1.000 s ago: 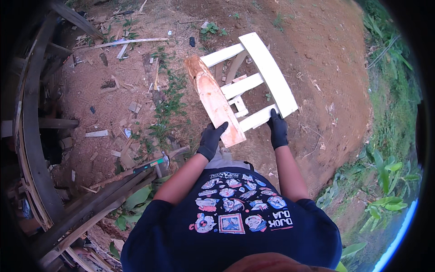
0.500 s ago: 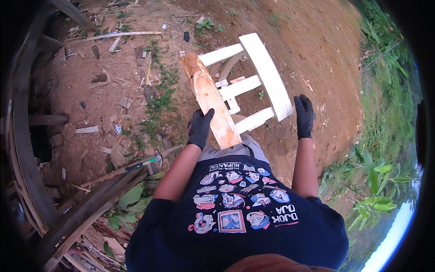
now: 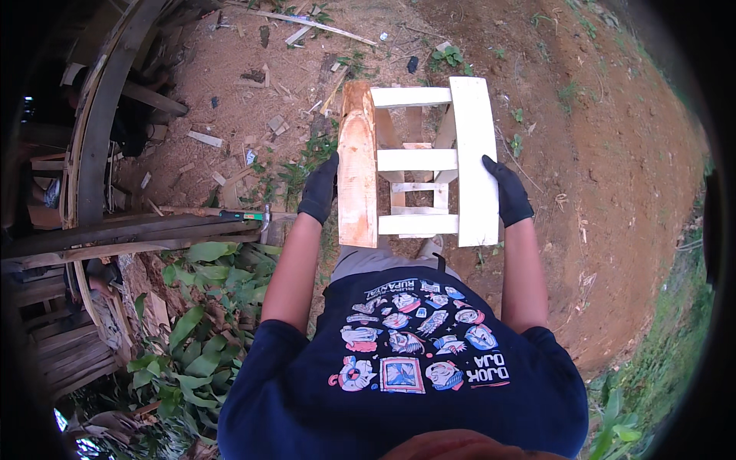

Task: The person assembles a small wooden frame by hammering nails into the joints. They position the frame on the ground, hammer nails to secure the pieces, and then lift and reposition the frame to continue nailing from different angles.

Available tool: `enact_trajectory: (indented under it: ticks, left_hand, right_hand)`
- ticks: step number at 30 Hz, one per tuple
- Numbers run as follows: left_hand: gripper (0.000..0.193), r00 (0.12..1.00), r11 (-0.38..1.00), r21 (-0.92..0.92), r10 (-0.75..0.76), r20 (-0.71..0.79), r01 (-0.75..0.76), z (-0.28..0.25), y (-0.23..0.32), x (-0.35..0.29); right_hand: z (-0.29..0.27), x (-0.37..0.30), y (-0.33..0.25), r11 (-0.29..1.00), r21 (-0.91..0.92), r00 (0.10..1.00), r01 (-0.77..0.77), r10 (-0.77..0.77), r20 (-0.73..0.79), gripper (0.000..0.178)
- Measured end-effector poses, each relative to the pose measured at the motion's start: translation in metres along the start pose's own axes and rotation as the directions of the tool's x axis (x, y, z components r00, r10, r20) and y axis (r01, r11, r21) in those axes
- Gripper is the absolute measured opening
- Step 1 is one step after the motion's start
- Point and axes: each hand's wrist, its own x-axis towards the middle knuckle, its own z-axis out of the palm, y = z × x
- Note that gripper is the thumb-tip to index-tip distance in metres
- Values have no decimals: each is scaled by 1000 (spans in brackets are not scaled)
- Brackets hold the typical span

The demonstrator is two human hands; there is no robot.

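Closed on opposite sides of a wooden frame [image 3: 418, 159], the left hand [image 3: 318, 189] and right hand [image 3: 509, 190], both in dark gloves, grip its outer edges. On the right, the thumb lies over the pale board [image 3: 477, 192]; the other fingers are mostly hidden. On the left, the hand presses along the brown-ended board [image 3: 358, 176], and how far its fingers curl beneath cannot be told. Three crossbars join the two boards, with more pieces showing below. The frame is just beyond the dark shirt [image 3: 429, 307], over bare dirt [image 3: 583, 169]. To the left, a hammer [image 3: 247, 215] lies by wooden beams [image 3: 146, 231], above broad leaves [image 3: 203, 360]. Farther off, wood scraps [image 3: 205, 139] and a long strip [image 3: 307, 24] litter the ground; grass [image 3: 667, 330] edges the far right.
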Motion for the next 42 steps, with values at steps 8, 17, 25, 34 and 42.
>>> enact_trajectory:
  ticks: [8,17,25,34,42]
  left_hand:
    - [103,908,510,838,228,-352,197,28,22,58]
    - [99,865,327,910,344,-365,254,50,19,55]
    - [98,866,301,916,342,-364,266,39,17,63]
    - [98,836,352,896,375,-402,273,52,20,45]
    - [101,836,412,875,363,-412,253,55,22,39]
  right_hand:
    - [-17,8,10,992,101,990,72,-83,110,52]
    - [-49,4,3,992,82,992,96,-102,73,64]
    - [-14,4,0,991,-116,992,63,-50,114,60]
    - [-11,23,4,993,98,973,64,-84,215,60]
    - [-14,22,0,994,-17,968,108,-101,230,57]
